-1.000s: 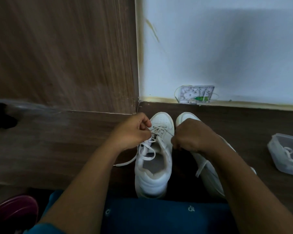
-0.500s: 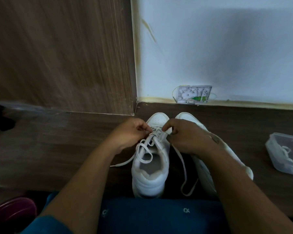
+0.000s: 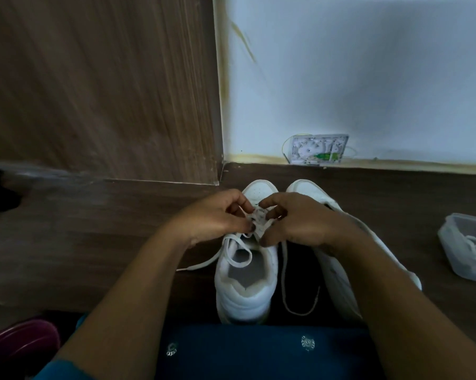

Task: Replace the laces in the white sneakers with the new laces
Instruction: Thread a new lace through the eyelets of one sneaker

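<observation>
Two white sneakers stand side by side on the dark wooden floor, toes toward the wall. Over the eyelets of the left sneaker my left hand and my right hand both pinch its white lace. One lace end loops over the shoe's opening and trails left; the other end hangs down in a curve on the floor between the shoes. My right forearm covers part of the right sneaker.
A clear plastic container with white laces inside sits on the floor at the right. A white wall box sits at the skirting. A wooden panel rises at left. A maroon object lies bottom left.
My right hand moved left from the right sneaker onto the left sneaker's eyelets. A lace end now trails on the floor between the shoes.
</observation>
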`<state>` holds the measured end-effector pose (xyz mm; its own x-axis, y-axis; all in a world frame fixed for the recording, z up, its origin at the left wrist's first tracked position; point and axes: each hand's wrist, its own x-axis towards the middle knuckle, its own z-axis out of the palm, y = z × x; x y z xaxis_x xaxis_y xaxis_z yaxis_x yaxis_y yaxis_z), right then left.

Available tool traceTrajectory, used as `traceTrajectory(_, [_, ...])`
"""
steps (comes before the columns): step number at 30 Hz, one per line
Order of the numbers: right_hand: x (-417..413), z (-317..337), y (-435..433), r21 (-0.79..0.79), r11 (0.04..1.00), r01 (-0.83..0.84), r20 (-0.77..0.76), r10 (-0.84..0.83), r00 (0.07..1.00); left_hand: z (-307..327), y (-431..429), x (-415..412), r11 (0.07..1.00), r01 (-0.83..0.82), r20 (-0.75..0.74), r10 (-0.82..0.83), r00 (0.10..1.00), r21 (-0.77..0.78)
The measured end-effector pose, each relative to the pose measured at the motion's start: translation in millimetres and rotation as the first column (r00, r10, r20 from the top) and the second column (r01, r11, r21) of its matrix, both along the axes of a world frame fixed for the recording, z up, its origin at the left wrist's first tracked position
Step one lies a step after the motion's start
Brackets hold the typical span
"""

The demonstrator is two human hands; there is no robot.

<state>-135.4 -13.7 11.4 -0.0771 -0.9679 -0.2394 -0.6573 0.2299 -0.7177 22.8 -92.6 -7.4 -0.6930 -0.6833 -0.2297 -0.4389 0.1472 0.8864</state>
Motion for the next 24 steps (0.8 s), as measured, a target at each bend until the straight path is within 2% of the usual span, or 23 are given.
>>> traceTrajectory(3, [9.1, 0.3, 6.1, -0.097, 0.992, -0.084, -0.222, 0.060, 0.973, 5.8, 6.7, -0.5, 0.996, 0.065, 0.144, -0.057, 0.988, -0.053])
traceTrajectory(7, [17.3, -3.9, 8.5, -0.169, 0.984, -0.049, -0.330, -0.009, 0.944, 8.6, 16.2, -5.8, 0.958, 0.028, 0.219, 0.037, 0.975, -0.284])
traceTrajectory(9, [21.2, -8.5, 7.7, -0.206, 0.978, 0.014, -0.323, -0.082, 0.943, 9.1, 18.0, -5.0, 0.929, -0.004, 0.191, 0.081, 0.978, -0.371])
traceTrajectory(12, [25.2, -13.7, 7.2, -0.262, 0.963, 0.066, -0.291, -0.144, 0.946, 8.1, 19.5, 2.0, 0.907, -0.047, 0.144, 0.117, 0.983, -0.418])
traceTrajectory(15, [22.8, -15.8, 6.3, -0.265, 0.960, 0.094, -0.266, -0.166, 0.950, 8.4, 25.1, 5.7, 0.887, -0.026, 0.092, 0.077, 0.993, -0.461])
traceTrajectory(17, [21.3, -15.1, 5.6, -0.252, 0.959, 0.129, -0.211, -0.184, 0.960, 7.9, 29.8, 3.9, 0.848, 0.034, 0.137, 0.046, 0.989, -0.529])
traceTrajectory(20, [19.8, -15.0, 4.9, -0.226, 0.961, 0.160, -0.152, -0.197, 0.968, 5.6, 37.4, -3.0, 0.759, 0.125, 0.287, 0.084, 0.954, -0.639])
traceTrajectory(24, [17.0, -13.7, 6.3, -0.207, 0.962, 0.179, -0.096, -0.202, 0.975, 3.4, 43.2, -2.5, 0.721, 0.132, 0.301, 0.110, 0.947, -0.681])
